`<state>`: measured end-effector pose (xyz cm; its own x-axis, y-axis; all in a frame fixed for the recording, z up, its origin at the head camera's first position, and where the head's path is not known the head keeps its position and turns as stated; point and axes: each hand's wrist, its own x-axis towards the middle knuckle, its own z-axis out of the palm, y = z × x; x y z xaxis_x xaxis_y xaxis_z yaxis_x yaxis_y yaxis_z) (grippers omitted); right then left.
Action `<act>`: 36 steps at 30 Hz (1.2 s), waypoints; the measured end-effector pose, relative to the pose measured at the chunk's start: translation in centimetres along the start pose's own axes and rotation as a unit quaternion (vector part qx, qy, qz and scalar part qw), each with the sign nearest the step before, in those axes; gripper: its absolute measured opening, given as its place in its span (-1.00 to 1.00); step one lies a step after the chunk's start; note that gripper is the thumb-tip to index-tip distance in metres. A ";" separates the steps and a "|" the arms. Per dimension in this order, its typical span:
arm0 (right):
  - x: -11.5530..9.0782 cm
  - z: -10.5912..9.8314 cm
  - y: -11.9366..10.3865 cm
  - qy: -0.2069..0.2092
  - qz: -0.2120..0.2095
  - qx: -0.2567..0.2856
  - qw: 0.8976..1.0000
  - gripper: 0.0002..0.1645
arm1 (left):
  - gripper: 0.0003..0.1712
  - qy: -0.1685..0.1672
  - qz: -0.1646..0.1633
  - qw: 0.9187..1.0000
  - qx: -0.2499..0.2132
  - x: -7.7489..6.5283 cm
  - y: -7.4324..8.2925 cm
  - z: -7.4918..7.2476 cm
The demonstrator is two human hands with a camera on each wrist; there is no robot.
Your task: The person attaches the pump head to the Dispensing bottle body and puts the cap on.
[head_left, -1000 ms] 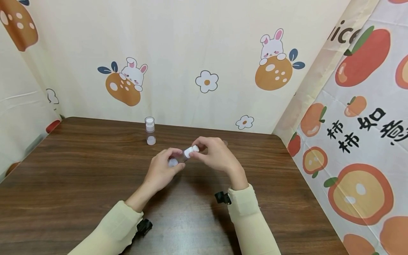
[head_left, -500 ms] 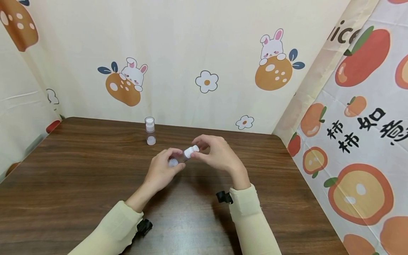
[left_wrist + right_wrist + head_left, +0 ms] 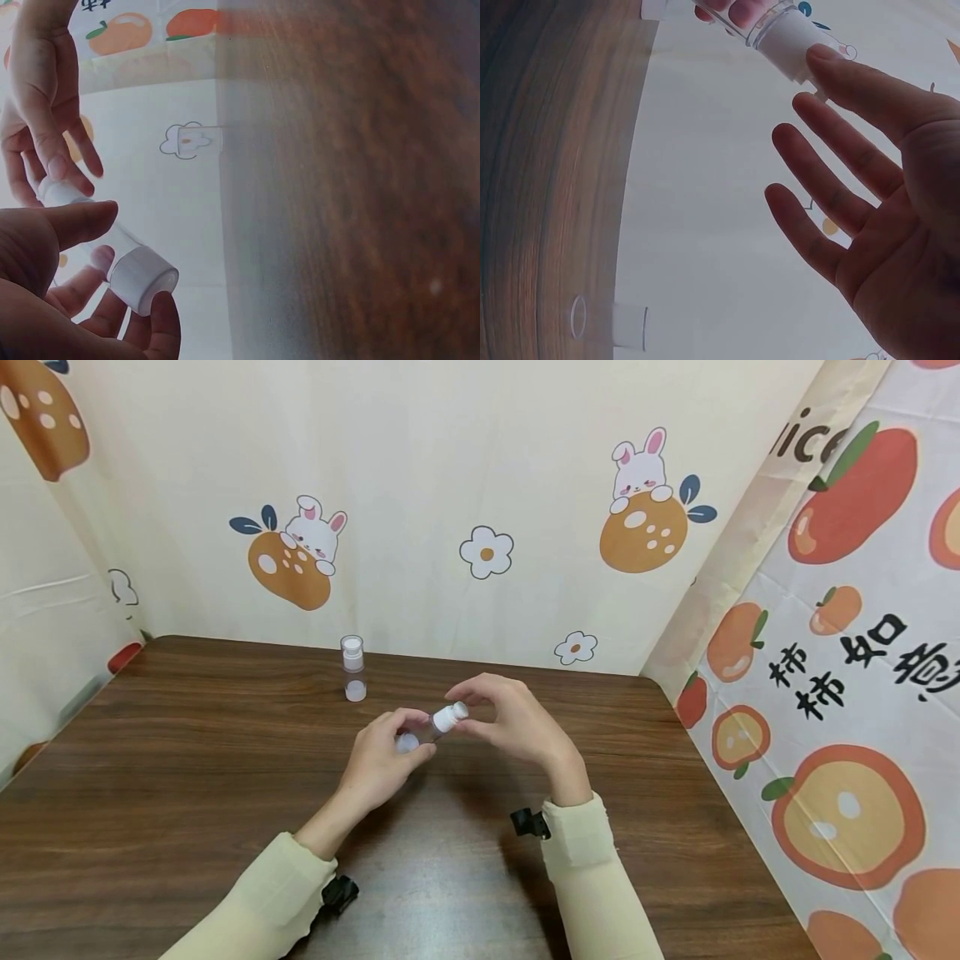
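In the head view my left hand (image 3: 382, 760) grips a small clear pump bottle (image 3: 129, 241) with a white base, held tilted above the table. Its white pump top (image 3: 447, 717) points up and right towards my right hand (image 3: 517, 727). The thumb of that hand touches the pump top, while the other fingers are fairly straight and spread, as the right wrist view shows. A clear cap (image 3: 630, 326) stands on the table beyond the right hand; that hand hides it in the head view. Left fingers cover part of the bottle's body.
A second pump bottle (image 3: 353, 668), with its clear cap on, stands upright near the back edge of the brown wooden table (image 3: 225, 752). Printed curtains (image 3: 420, 510) hang right behind the table and along its right side.
My right hand's fingers have loosened and spread from around the pump top, and its wrist has shifted slightly right. My left hand and the bottle have stayed nearly still.
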<state>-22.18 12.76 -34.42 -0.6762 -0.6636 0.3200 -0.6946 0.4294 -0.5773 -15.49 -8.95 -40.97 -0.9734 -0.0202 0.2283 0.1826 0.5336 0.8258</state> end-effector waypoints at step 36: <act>0.3 1.0 -0.2 -0.001 0.065 -0.041 0.997 -0.84 | -0.57 -0.005 0.003 1.000 -0.001 -0.1 -0.1 -0.1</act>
<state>-22.00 11.84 -34.92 -0.7614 -0.6005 0.2444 -0.6187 0.5604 -0.5506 -15.38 -9.07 -41.07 -0.9738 -0.0082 0.2272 0.1881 0.5320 0.8256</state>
